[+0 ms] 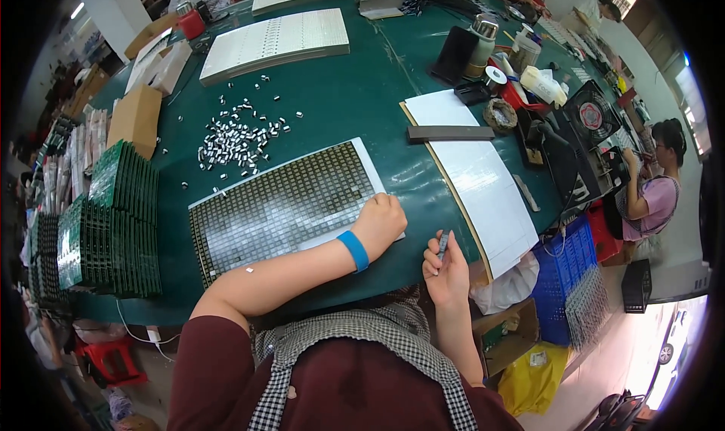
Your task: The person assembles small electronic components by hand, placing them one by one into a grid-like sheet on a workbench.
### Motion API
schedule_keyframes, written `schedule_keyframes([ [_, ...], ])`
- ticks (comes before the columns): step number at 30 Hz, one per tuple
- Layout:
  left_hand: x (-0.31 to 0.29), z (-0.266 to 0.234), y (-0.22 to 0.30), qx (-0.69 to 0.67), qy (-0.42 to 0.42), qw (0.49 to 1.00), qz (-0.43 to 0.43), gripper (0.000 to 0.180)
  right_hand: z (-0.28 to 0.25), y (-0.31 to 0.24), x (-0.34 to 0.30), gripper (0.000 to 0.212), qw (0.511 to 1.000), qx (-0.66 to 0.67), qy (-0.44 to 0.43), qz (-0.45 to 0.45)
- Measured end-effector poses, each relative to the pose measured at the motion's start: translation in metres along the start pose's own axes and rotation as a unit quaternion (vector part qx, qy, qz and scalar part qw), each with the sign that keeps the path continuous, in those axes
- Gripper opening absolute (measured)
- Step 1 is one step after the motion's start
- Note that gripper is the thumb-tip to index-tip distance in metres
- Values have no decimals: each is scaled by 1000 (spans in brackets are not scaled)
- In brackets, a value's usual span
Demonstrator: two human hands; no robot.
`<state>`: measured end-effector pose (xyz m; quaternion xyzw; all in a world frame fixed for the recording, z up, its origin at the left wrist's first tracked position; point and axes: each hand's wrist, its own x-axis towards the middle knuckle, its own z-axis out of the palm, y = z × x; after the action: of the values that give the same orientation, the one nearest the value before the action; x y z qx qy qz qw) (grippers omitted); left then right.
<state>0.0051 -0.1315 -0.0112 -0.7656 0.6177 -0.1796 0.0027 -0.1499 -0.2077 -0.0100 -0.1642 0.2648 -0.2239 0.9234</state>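
Observation:
My left hand (380,223), with a blue wristband (353,250), is closed at the right edge of a dark panel (283,204) marked with a grid of small squares. What its fingers hold, if anything, is hidden. The panel lies tilted on a white sheet (368,161) beneath my left forearm. My right hand (447,274) is raised near the table's front edge, palm up, its fingers curled round a short grey bar (443,244). Beyond the panel lies a loose heap of small silver-and-black parts (236,138). A small white piece (249,269) is by my left forearm.
Stacked green circuit boards (121,220) stand at the left of the green table (355,76). White boards (279,42) lie farther back. On the right, a dark bar (450,133) rests across white sheets (483,182), near a fan (589,114). A co-worker (653,182) sits at right.

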Motion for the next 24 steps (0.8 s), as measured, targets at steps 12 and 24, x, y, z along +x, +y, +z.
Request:
schedule_keyframes([
  [12, -38, -38, -47, -895, -129, 340, -258, 25, 22, 19, -8, 11, 840, -468, -46, -270],
  [24, -80, -44, -18, -931, -121, 217, -267, 12, 35, 25, -14, 19, 605, -623, -208, -450],
])
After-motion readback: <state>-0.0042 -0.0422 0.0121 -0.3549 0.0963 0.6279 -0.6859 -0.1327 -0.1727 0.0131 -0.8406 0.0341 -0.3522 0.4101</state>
